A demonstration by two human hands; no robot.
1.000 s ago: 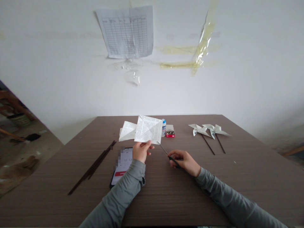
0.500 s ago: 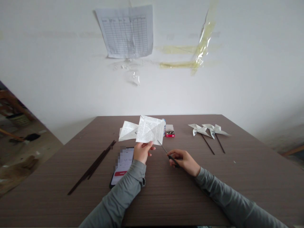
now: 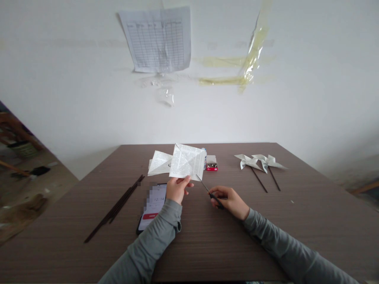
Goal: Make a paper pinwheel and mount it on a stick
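Note:
A square of printed paper (image 3: 186, 161) with diagonal creases is pinched at its lower edge by my left hand (image 3: 177, 190). My right hand (image 3: 227, 200) grips the dark handles of a pair of scissors (image 3: 204, 184). The blades reach up to the paper's lower right corner and overlap it. Behind the held square, more printed paper sheets (image 3: 159, 162) lie on the table, partly covered. Beyond its right edge stand a small bottle (image 3: 204, 157), mostly hidden, and an open red box (image 3: 212, 167) with small metal pieces inside.
On the right lie two paper pinwheels (image 3: 248, 161) on dark sticks. A bundle of dark sticks (image 3: 122, 203) rests at the left, beside a phone (image 3: 152, 211) close to my left forearm. The brown table (image 3: 189, 252) meets a white wall bearing a taped printed sheet (image 3: 158, 41).

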